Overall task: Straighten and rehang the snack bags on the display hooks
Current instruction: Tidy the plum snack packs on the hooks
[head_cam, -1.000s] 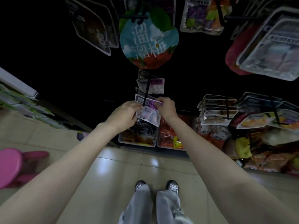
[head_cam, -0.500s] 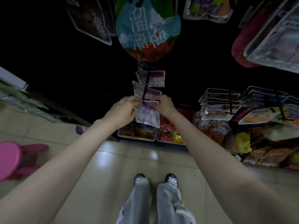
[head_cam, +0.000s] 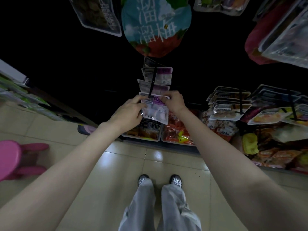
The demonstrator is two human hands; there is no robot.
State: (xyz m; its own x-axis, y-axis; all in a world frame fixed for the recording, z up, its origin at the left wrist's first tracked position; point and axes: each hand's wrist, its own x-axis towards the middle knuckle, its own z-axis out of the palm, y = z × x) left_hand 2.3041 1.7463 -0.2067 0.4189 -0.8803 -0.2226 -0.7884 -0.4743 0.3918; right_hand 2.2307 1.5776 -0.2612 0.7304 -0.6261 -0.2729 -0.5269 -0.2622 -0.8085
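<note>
We are pinching the purple snack bag [head_cam: 155,108] with our left hand [head_cam: 128,112] at its upper left edge; the bag is hanging at the tip of the black hook [head_cam: 152,84], and our right hand [head_cam: 175,101] is gripping its top right corner.

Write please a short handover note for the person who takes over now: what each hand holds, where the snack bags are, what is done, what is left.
Left hand and right hand each pinch a top corner of the front purple-and-clear plastic snack bag, at the tip of the thin black display hook.
Two like bags hang behind it.
Done: bag lifted to the hook.
Left: whether its hole is on cannot be told; seat it, square it, release.
</note>
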